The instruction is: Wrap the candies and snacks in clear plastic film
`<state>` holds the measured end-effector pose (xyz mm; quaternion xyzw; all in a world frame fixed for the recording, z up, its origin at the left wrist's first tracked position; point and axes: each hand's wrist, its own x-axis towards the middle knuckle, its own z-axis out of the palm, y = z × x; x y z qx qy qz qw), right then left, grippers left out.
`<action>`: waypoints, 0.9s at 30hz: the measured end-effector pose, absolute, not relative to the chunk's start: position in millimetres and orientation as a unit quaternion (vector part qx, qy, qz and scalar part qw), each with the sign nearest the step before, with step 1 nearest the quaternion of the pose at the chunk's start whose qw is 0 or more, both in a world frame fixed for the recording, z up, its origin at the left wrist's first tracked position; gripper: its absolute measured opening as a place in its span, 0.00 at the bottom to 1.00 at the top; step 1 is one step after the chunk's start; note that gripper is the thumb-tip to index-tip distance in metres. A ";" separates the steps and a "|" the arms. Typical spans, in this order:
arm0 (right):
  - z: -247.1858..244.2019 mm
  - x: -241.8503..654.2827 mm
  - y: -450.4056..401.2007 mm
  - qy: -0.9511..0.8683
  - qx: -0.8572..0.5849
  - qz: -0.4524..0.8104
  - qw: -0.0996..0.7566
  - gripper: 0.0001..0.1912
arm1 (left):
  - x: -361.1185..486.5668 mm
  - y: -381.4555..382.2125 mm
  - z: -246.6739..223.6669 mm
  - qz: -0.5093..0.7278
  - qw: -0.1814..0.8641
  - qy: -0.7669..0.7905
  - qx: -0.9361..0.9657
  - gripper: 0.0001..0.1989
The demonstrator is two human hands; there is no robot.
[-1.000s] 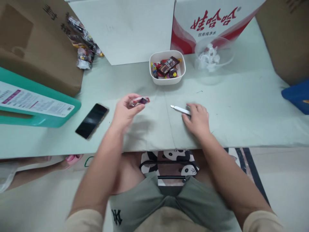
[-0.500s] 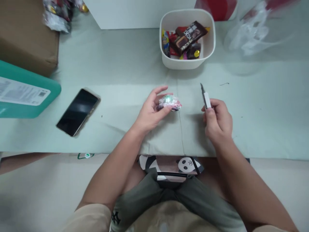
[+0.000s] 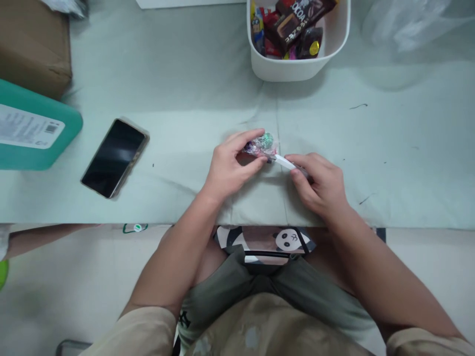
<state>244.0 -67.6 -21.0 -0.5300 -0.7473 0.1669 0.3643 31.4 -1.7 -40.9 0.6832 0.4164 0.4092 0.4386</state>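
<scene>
My left hand [image 3: 232,165] is closed around a small clear-wrapped bundle of sweets [image 3: 265,142], with green, pink and purple showing through the shiny wrapping. The bundle rests low over the pale green tablecloth, thumb at its near side and fingers at its far side. In my right hand [image 3: 321,183] is a white utility knife [image 3: 285,161], pointing left. Its blade end meets the near right side of the bundle, close to my left thumb. Whether the blade has gone into the wrapping cannot be made out.
A white tub [image 3: 293,69] of wrapped snacks stands beyond my hands. To the left lie a phone [image 3: 115,158], a teal container [image 3: 40,133] and a cardboard box [image 3: 33,49]. Clear plastic [image 3: 411,24] sits at the back right. Another person's arm [image 3: 48,237] shows below the table edge at left.
My right hand has brought the utility knife leftward and turned it from pointing away to pointing at the bundle. My left hand still holds the bundle. The view has shifted nearer the table.
</scene>
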 end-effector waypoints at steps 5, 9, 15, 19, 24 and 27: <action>-21.1 243.9 -67.9 -0.741 -0.551 0.166 0.346 0.12 | 32.7 -4.4 -42.6 0.421 0.455 0.375 0.690 0.21; -20.7 246.7 -67.4 -0.735 -0.565 0.160 0.338 0.13 | 32.2 -1.4 -50.5 0.438 0.490 0.365 0.659 0.22; -18.1 249.8 -66.0 -0.731 -0.571 0.165 0.335 0.13 | 31.2 5.6 -57.0 0.454 0.500 0.356 0.646 0.22; -19.2 251.4 -66.8 -0.734 -0.571 0.155 0.334 0.14 | 31.4 6.6 -53.9 0.457 0.505 0.347 0.645 0.21; -23.8 253.2 -67.9 -0.730 -0.581 0.129 0.337 0.15 | 29.4 9.2 -53.8 0.477 0.517 0.353 0.618 0.22; -25.0 254.5 -68.1 -0.730 -0.582 0.119 0.339 0.15 | 25.8 11.4 -55.9 0.482 0.525 0.353 0.606 0.23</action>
